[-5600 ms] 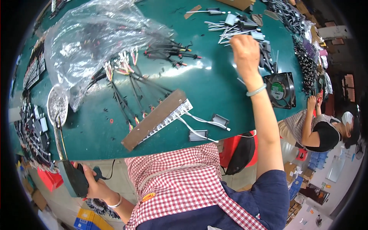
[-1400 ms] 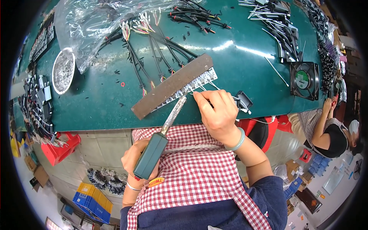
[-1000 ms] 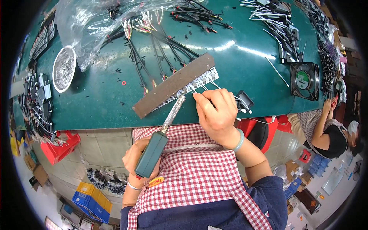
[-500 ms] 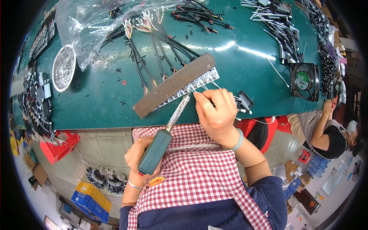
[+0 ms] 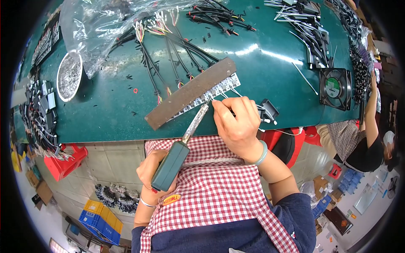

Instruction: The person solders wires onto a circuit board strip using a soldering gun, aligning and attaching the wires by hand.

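Observation:
My left hand (image 5: 150, 168) is wrapped round the dark green grip of a soldering iron (image 5: 171, 164). The iron's metal barrel slants up and away, and its tip meets the near edge of a strip of small white circuit boards (image 5: 219, 88). Along the far side of that strip lies a long brown bar (image 5: 192, 92), partly covering it. My right hand (image 5: 238, 122) is closed in a pinch beside the iron's tip, gripping a thin white wire (image 5: 214, 100) against the boards. Several white wires stick out from the strip near my knuckles.
Black cables (image 5: 147, 63) with coloured ends fan out behind the bar. A white bowl (image 5: 69, 76) of grey scraps stands left, near heaped wired parts (image 5: 42, 109). On the right are a black fan (image 5: 335, 89), a black plastic case (image 5: 268, 109) and a co-worker (image 5: 358, 147).
My hands, the iron and the boards have hardly moved. At the right, the co-worker's arm has stretched farther forward along the table.

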A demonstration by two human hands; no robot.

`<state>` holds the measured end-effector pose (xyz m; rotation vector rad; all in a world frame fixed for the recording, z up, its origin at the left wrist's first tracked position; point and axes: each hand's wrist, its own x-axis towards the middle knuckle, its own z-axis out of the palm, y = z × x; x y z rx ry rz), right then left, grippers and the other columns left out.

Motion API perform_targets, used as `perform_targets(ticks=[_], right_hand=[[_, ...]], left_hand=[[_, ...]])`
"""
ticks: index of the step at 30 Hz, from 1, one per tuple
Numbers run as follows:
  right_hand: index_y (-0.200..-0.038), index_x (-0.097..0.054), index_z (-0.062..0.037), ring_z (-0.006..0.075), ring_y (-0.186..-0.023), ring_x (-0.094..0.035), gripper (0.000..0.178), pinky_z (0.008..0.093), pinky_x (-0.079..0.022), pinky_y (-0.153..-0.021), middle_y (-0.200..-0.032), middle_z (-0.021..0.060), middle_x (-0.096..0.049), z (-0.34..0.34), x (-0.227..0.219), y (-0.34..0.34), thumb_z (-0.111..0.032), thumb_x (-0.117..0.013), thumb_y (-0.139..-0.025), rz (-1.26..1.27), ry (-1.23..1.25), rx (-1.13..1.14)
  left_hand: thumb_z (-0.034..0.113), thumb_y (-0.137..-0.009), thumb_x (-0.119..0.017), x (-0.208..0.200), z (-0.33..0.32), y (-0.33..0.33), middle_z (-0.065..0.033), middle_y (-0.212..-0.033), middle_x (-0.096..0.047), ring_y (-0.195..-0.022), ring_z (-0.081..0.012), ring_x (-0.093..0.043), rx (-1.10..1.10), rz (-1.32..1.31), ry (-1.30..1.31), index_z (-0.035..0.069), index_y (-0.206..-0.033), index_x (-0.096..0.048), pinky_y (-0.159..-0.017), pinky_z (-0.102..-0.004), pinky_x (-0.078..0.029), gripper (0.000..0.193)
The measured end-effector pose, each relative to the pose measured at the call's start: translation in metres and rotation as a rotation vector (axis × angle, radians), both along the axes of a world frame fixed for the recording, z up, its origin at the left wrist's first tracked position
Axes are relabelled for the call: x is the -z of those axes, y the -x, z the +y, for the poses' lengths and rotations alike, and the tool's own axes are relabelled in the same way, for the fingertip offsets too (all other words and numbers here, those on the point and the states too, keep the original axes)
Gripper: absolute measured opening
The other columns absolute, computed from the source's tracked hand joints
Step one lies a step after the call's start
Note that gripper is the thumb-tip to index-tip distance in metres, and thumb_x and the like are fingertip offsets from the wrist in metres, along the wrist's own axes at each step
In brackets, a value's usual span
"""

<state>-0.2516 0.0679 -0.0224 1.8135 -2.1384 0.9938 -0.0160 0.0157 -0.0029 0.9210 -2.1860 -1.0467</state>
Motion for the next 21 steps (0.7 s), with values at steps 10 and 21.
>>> perform_targets(ticks=[10, 21], right_hand=[[-0.088, -0.067, -0.0040, 0.0201, -0.070, -0.055, 0.020, 0.0332, -0.041, -0.061, -0.078, 0.0039, -0.057, 0.000, 0.000, -0.001, -0.001, -0.073, -0.069, 0.025, -0.022, 0.007], [-0.088, -0.067, -0.0031, 0.0224, -0.070, -0.057, 0.019, 0.0338, -0.044, -0.059, -0.081, 0.0057, -0.059, -0.001, -0.021, 0.009, 0.001, -0.074, -0.071, -0.064, -0.088, -0.067]], left_hand=[[0.001, -0.069, -0.078, -0.014, 0.002, -0.012, -0.0162, -0.083, -0.068, -0.070, -0.0287, -0.069, -0.062, -0.108, 0.103, -0.004, -0.088, -0.067, -0.062, -0.0333, -0.055, 0.022], [0.000, -0.084, -0.069, -0.008, -0.059, -0.079, -0.0037, -0.080, -0.057, -0.064, -0.0145, -0.049, -0.847, 0.192, 0.437, -0.004, -0.105, -0.067, -0.061, -0.0283, -0.043, 0.021]])
